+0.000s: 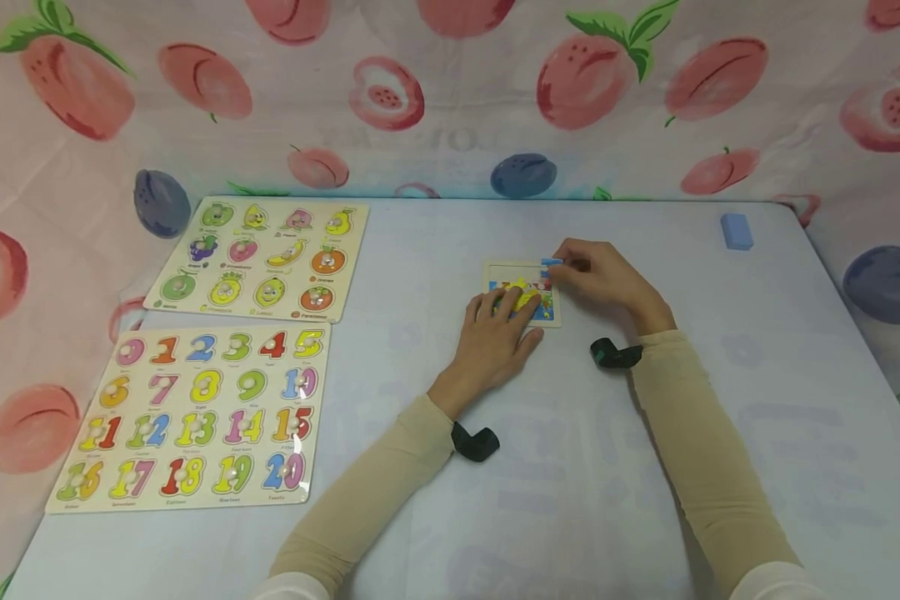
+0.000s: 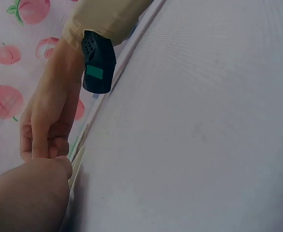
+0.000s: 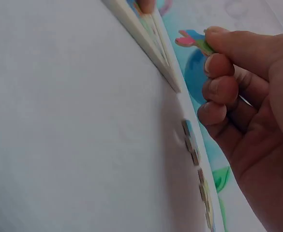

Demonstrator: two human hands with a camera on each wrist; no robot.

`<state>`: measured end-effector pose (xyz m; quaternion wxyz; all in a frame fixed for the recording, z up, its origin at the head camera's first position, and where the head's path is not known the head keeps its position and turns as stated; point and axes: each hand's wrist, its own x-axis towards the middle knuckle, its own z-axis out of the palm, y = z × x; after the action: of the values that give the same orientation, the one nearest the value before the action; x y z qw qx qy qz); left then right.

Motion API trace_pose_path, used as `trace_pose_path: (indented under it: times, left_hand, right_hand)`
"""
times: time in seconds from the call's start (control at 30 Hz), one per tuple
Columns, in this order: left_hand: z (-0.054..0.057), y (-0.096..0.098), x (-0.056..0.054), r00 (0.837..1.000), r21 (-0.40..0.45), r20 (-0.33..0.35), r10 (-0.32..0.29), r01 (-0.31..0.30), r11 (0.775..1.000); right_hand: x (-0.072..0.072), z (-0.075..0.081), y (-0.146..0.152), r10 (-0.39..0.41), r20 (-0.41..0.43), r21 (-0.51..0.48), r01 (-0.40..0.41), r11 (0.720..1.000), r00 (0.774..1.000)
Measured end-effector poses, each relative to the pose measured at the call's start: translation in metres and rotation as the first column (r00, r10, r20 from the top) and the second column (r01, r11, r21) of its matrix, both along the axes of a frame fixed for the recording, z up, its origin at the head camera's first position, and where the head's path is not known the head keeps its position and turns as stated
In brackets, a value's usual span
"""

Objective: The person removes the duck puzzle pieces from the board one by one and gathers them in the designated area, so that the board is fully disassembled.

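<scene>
A small square jigsaw tray (image 1: pixel 501 273) lies on the table, partly filled with colourful pieces; its upper left shows bare beige backing. My left hand (image 1: pixel 495 329) rests across the tray with its fingers spread out, covering part of the picture. At the tray's upper right corner, my right hand (image 1: pixel 607 275) pinches a jigsaw piece between thumb and index finger. In the right wrist view that piece (image 3: pixel 193 39) shows blue, pink and green. The left wrist view has the tray's pale edge (image 2: pixel 77 164) beside my left hand, with the right hand beyond.
Several loose jigsaw pieces (image 3: pixel 190 142) lie near the tray in the right wrist view. Left on the table are a fruit peg board (image 1: pixel 262 267) and a number peg board (image 1: pixel 187 408). A blue block (image 1: pixel 737 232) sits at the far right.
</scene>
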<state>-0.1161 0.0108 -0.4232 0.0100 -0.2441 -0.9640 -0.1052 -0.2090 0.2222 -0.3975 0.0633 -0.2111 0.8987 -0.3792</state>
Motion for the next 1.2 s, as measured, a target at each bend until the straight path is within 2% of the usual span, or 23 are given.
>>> trace_pose_path:
  times: [0.33, 0.43, 0.6, 0.8, 0.93, 1.2]
  left_hand:
    - [0.0, -0.001, 0.0, 1.0, 0.01, 0.009, -0.006, 0.006, 1.0]
    - [0.0, -0.001, 0.0, 1.0, 0.017, 0.002, -0.01, 0.01, 1.0]
    - [-0.002, -0.001, 0.0, 1.0, 0.029, -0.009, -0.016, 0.017, 0.999]
    - [-0.001, -0.001, 0.0, 1.0, 0.021, -0.006, -0.014, 0.014, 1.0]
    - [-0.001, -0.001, 0.0, 1.0, 0.01, 0.005, -0.009, 0.009, 1.0]
    - [-0.001, -0.001, 0.0, 1.0, 0.009, 0.001, -0.009, 0.009, 1.0]
  right_hand:
    - [0.0, 0.007, 0.033, -0.087, 0.121, -0.114, 0.101, 0.988, 0.989]
    - [-0.001, 0.007, 0.041, -0.11, 0.14, -0.118, 0.127, 0.985, 0.984]
    - [0.0, 0.007, 0.052, -0.168, 0.116, -0.077, 0.178, 0.981, 0.979]
    - [0.003, 0.008, 0.068, -0.241, 0.144, -0.117, 0.258, 0.959, 0.96]
    - [0.002, 0.005, 0.079, -0.267, 0.138, -0.118, 0.283, 0.952, 0.954]
    - [0.004, 0.005, 0.095, -0.343, 0.104, -0.001, 0.345, 0.939, 0.934]
